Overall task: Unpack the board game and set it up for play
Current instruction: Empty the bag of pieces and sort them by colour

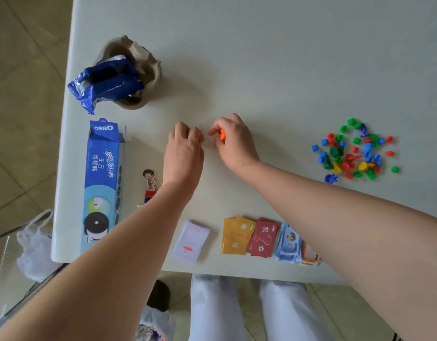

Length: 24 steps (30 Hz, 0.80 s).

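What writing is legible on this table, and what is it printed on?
"OREO", "奥利奥", "生日蛋糕味": blue biscuit box.
"机", "?", "会": red cards.
"命", "运": yellow cards.
White cards and blue paper money: print too small to read.

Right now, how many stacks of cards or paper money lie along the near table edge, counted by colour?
White stack: 1
Yellow stack: 1
Red stack: 1
Blue stack: 1
Orange stack: 1, partly hidden
Total: 5
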Each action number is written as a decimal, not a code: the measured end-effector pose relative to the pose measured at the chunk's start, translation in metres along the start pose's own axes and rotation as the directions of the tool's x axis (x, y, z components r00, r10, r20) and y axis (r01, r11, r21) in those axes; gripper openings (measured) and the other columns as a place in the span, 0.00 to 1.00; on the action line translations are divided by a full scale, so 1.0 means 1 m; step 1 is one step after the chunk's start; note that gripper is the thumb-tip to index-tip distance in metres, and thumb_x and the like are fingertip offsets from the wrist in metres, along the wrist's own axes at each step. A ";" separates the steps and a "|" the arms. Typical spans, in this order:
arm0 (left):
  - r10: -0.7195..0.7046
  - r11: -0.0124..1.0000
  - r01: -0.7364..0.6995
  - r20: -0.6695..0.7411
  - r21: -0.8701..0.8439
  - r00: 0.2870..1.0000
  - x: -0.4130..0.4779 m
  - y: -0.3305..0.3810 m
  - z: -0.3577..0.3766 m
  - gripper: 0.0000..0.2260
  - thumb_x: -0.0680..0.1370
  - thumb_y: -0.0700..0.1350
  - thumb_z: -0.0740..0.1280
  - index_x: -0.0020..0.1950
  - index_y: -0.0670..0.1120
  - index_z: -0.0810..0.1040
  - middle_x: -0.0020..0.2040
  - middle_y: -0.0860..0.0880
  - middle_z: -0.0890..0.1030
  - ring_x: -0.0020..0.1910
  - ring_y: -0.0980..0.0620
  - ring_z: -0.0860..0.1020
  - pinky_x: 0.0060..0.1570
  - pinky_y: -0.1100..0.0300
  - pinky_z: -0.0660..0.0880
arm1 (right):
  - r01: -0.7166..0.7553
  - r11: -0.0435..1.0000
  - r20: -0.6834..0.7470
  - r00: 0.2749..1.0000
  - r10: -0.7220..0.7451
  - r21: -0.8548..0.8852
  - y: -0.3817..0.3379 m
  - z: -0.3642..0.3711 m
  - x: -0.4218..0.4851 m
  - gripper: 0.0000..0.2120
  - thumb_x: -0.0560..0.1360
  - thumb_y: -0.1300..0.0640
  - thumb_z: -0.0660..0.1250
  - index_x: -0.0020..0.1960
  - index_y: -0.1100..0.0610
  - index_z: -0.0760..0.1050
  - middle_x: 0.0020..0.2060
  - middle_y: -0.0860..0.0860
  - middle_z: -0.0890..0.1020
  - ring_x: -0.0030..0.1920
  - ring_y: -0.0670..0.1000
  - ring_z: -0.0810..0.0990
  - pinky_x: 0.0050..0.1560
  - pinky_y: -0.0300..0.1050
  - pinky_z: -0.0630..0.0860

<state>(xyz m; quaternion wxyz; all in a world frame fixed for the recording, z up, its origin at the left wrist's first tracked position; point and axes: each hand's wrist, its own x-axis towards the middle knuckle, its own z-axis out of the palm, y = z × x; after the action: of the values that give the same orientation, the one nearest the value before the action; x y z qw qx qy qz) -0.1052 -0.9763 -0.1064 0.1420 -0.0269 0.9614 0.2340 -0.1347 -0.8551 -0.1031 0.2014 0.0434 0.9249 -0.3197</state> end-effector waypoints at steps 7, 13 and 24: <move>0.109 0.980 -0.091 -0.094 0.174 0.990 -0.004 -0.012 0.006 0.10 0.76 0.40 0.64 0.57 0.45 0.76 0.53 0.45 0.75 0.54 0.41 0.70 0.50 0.50 0.67 | 0.236 0.965 -0.095 0.964 -0.247 -0.110 0.008 0.018 -0.006 0.18 0.65 0.74 0.64 0.51 0.60 0.78 0.47 0.59 0.76 0.49 0.61 0.75 0.50 0.47 0.70; 0.099 0.978 -0.084 -0.070 0.189 0.993 -0.006 -0.014 0.002 0.13 0.73 0.41 0.65 0.58 0.47 0.76 0.56 0.46 0.75 0.60 0.41 0.69 0.61 0.50 0.61 | 0.268 0.947 -0.024 0.961 -0.276 -0.177 0.011 0.007 -0.015 0.23 0.64 0.68 0.67 0.58 0.57 0.76 0.53 0.55 0.76 0.54 0.59 0.73 0.52 0.51 0.69; -0.233 0.972 0.233 0.019 -0.034 0.972 -0.009 -0.016 -0.023 0.32 0.67 0.38 0.70 0.69 0.46 0.65 0.62 0.42 0.64 0.54 0.43 0.71 0.48 0.55 0.72 | -0.080 0.990 0.023 0.996 0.083 -0.120 0.029 -0.021 -0.021 0.33 0.66 0.64 0.71 0.69 0.59 0.63 0.62 0.57 0.65 0.53 0.56 0.80 0.53 0.49 0.76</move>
<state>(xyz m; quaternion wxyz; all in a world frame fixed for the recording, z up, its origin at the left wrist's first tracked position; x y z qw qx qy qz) -0.1005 -1.0017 -0.0912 0.1752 -0.1404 0.9461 0.2334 -0.1166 -0.8181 -0.0967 0.2296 0.0647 0.9367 -0.2562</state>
